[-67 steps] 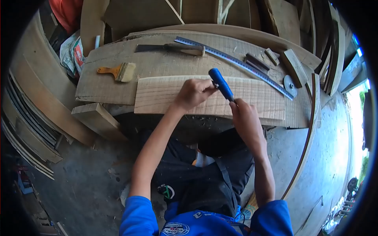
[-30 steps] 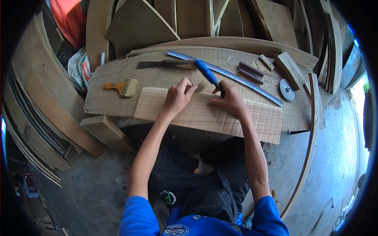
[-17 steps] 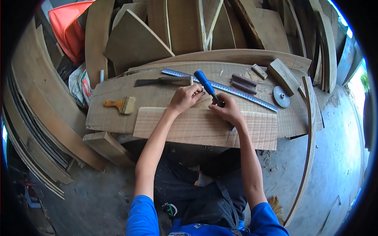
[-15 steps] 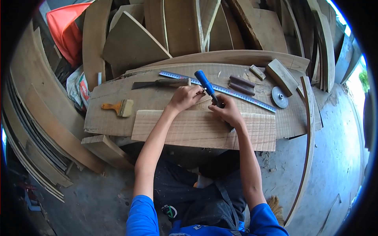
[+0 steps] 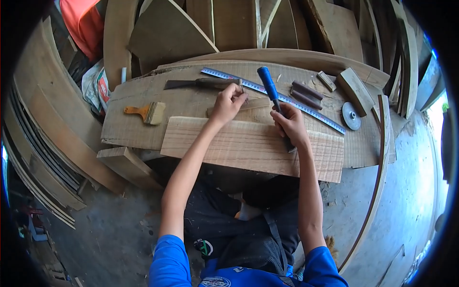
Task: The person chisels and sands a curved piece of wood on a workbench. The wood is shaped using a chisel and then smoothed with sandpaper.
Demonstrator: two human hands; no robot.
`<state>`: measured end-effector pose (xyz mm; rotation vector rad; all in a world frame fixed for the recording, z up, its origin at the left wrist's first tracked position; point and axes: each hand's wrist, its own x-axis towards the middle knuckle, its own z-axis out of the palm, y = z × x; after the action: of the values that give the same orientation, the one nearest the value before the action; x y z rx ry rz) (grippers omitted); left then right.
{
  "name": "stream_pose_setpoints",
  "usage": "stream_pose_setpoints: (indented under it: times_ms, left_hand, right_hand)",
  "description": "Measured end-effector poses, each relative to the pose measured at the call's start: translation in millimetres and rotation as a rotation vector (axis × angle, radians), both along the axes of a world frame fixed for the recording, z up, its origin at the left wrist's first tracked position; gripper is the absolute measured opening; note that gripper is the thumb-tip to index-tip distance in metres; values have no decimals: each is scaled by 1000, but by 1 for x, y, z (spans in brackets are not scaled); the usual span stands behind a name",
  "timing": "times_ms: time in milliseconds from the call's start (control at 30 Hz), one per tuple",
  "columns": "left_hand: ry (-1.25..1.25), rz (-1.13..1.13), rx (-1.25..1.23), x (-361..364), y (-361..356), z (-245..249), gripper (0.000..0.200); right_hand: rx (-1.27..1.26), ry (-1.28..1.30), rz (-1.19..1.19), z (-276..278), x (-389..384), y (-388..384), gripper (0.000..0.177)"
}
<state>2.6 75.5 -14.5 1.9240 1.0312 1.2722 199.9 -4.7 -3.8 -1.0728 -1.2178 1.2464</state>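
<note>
Slab (image 5: 184,106): spreads broad and rough-grained under the pale board (image 5: 248,148) and beyond its far edge.
Right hand (image 5: 291,124): wraps round the dark shaft of the blue-handled tool (image 5: 267,83), over the far edge of the pale board.
Left hand (image 5: 230,101): sits just beyond the pale board, thumb and fingertips drawn together; cannot tell whether pinching anything small.
Blue-handled tool: leans away across the pale board's far edge, dark lower end close to the wood, contact unclear. Judged stiff, light enough for one hand, smooth and perhaps slippery at the grip; best held round the handle, or low on the shaft for control.
Pale board: lies flat on the slab's near side. Judged stiff, heavier than the tool, not slippery; best lifted by both ends.
Thin strip (image 5: 256,104): lies just beyond the pale board, partly hidden by the left hand. Judged light and stiff; best taken by the bare right end.
Ruler (image 5: 325,121): slants beyond the pale board, right end near its far right corner.
Brush (image 5: 143,112): rests just left of the pale board's far left corner.
Leaning planks (image 5: 234,24): stand farthest beyond the pale board.
</note>
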Motion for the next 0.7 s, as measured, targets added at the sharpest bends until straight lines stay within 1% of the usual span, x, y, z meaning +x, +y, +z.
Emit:
stream_pose_setpoints:
  times_ms: [67,100,200,367,467,500,567,667,700]
  left_hand:
    - [-40,-146,-10,-5,7,2,12]
    - [37,-117,-34,-6,6,5,12]
    - [32,-150,14,-4,1,9,12]
    - [-89,-252,-71,3,-2,3,10]
    - [-131,-283,-102,2,-6,8,9]
    - [-131,-283,-106,2,-7,8,9]
    - [-45,-268,-88,2,-7,9,10]
    - [-27,-236,-89,3,-8,7,10]
    - [-29,-238,-88,4,-8,6,10]
  right_hand:
    - [-4,-10,-7,0,-1,1,13]
    - [4,-9,-9,2,-1,1,13]
    - [-19,-9,0,5,-1,0,13]
    - [-17,-56,-4,2,-1,1,13]
    - [-19,-55,-4,2,-2,1,13]
    - [-15,-59,-8,2,-2,1,13]
    - [-8,-64,-13,2,-2,1,12]
    - [-3,-128,-24,3,-5,0,15]
    - [11,-273,-87,8,-9,-1,17]
